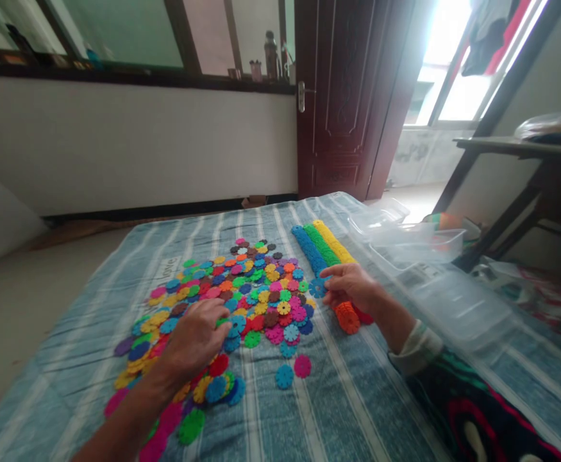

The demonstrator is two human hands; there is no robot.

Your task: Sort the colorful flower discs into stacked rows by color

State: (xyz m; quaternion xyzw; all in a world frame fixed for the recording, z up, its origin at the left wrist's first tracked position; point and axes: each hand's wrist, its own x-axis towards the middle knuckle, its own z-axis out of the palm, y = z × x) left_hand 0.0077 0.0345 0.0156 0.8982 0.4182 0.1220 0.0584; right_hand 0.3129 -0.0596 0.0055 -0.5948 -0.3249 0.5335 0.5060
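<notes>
A heap of colourful notched plastic discs (254,282) is spread over the striped cloth. My left hand (196,337) rests on its near side, fingers bent and thumb close to them. A bit of green shows by the fingertips; what they pinch, if anything, I cannot make out. Between the thumb and fingers of my right hand (354,285) is a blue notched disc (317,287), held at the heap's right edge. Beside that hand lie long rows of discs pressed face to face: blue (309,249), green (326,244) and yellow (334,241). Under it show orange (347,318) and red ends.
Clear plastic boxes (417,242) and a clear lid-like piece (463,308) lie at the right. The striped cloth (280,430) covers the surface. A loose blue disc (284,376) and a pink disc (302,366) lie in front. Behind stands a dark red door (347,96).
</notes>
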